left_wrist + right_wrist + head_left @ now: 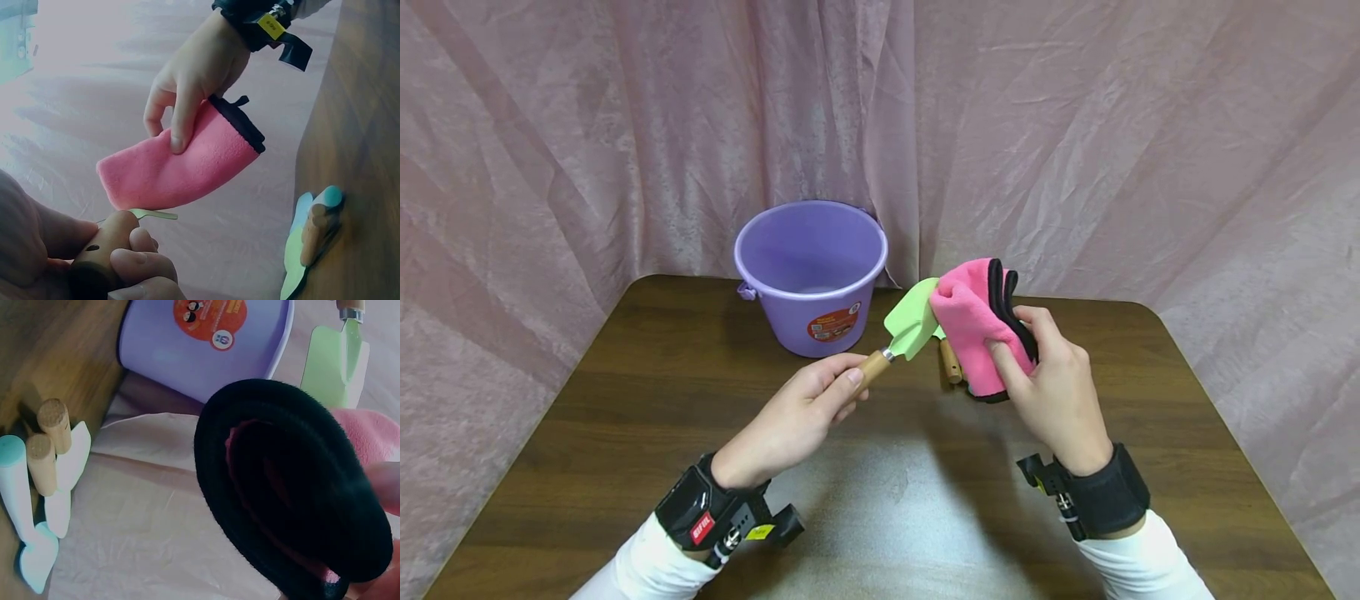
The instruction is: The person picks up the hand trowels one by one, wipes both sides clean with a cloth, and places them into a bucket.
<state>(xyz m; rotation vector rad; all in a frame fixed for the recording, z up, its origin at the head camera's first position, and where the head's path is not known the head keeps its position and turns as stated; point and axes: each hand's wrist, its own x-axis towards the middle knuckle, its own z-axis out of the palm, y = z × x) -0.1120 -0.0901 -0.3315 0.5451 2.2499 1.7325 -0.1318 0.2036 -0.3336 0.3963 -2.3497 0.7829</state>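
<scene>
while aloft, trowel [911,322] above table [895,508], curtain [1060,142] behind

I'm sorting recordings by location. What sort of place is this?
Probably an indoor spot set up for recording rather than a garden: a pinkish curtain hangs as a backdrop behind a wooden table, and both wrists wear black bands with gear attached. The wider room can't be told.

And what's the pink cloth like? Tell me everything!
The folded pink cloth with black edging looks soft and fuzzy, its layers showing at the edges. The person's bare right hand pinches it, holding it above the brown wooden table, right of the round purple bucket in the head view. Its left side seems to touch the light-green trowel blade.
</scene>
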